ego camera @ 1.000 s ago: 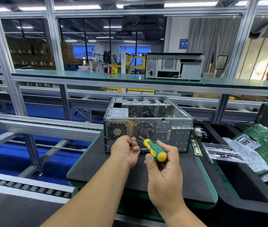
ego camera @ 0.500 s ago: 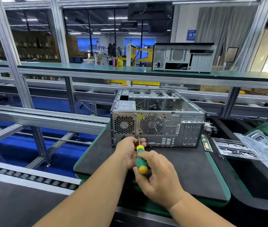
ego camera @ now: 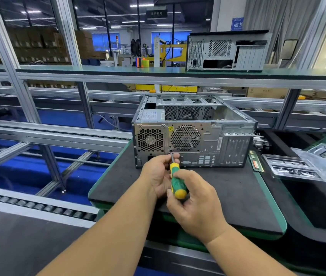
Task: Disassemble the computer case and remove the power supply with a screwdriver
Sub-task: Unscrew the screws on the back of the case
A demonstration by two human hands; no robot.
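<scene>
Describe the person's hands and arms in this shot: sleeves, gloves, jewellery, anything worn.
Both arms are bare from the bottom edge of the picture up to the hands, with no sleeve in view. The left hand and the right hand wear no gloves. No watch, wristband or ring shows on the parts visible. No markings can be seen.

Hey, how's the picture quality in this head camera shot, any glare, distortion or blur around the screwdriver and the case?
Head view: wide-angle bending bows the frame rails at the edges; bright glare washes out the curtained window at upper right; ceiling strips light the computer case evenly, its rear grilles sharp; the screwdriver and both hands, left hand and right hand, look crisp, with slight softness on the forearms.
</scene>
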